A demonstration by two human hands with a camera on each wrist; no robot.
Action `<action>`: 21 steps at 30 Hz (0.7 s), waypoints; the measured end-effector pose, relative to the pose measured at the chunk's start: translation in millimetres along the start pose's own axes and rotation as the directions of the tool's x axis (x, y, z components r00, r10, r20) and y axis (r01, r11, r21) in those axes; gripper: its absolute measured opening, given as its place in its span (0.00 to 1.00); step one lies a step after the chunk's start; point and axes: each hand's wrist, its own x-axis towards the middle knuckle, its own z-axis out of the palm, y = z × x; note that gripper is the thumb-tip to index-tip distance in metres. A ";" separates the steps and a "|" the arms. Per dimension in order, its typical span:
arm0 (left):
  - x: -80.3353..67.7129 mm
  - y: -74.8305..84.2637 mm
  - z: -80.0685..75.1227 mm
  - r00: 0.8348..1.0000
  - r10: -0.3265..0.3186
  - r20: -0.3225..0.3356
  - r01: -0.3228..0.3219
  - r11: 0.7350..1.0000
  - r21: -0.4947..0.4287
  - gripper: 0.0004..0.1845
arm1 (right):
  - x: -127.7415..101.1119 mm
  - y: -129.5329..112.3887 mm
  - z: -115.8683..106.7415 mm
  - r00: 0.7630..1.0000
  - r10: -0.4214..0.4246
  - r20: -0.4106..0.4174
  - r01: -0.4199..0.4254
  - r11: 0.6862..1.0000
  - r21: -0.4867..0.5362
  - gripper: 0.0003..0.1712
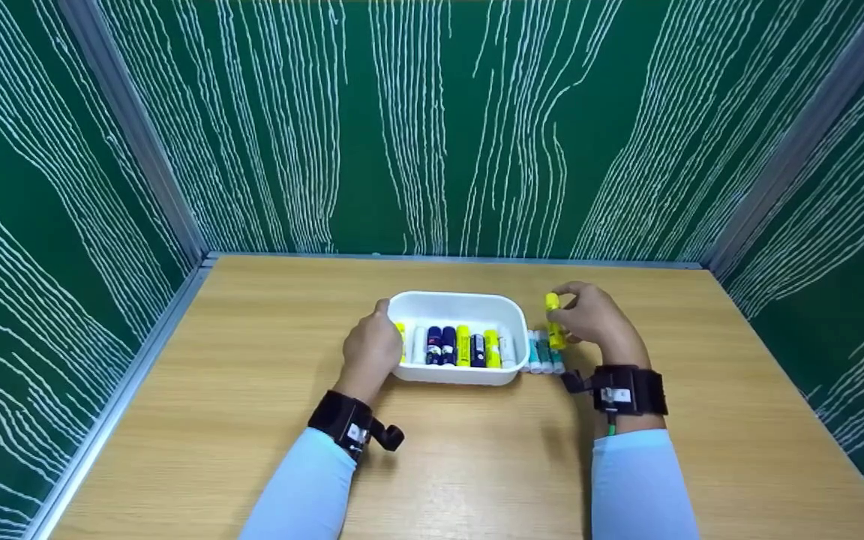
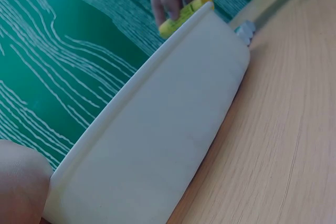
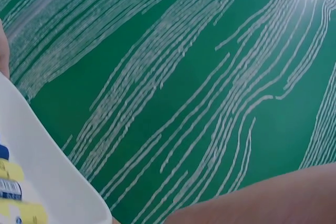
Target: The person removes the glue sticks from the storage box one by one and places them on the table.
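Note:
A white plastic tub [image 1: 454, 375] stands on the table with a row of glue sticks inside, yellow [image 1: 463, 345], dark blue [image 1: 448, 345] and white [image 1: 507, 349]. My left hand [image 1: 373, 346] grips the tub's left end at the rim; its fingertips are mostly hidden. To the right of the tub, my right hand [image 1: 591, 315] pinches a yellow glue stick [image 1: 554, 321] upright between thumb and fingers. Beneath it, several teal-and-white glue sticks [image 1: 541, 356] lie side by side against the tub's right end. In the left wrist view the yellow stick [image 2: 184, 17] shows beyond the tub's rim.
The wooden table [image 1: 469, 465] runs up to green walls [image 1: 402, 135] with white wavy lines behind and at both sides. Metal posts [image 1: 139, 135] stand at the corners. Each wrist wears a black strap [image 1: 631, 390] with a small camera mount.

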 end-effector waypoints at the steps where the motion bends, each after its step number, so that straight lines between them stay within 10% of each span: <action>1: 0.0 0.2 -0.1 1.000 -0.003 0.002 0.003 1.000 0.000 0.31 | 0.5 2.7 -0.9 1.000 0.015 -0.001 -0.015 1.000 -0.006 0.35; 21: -0.3 1.3 -0.3 1.000 -0.013 0.000 0.013 1.000 -0.020 0.31 | 9.0 36.4 2.5 0.973 0.214 0.082 -0.213 0.977 -0.029 0.34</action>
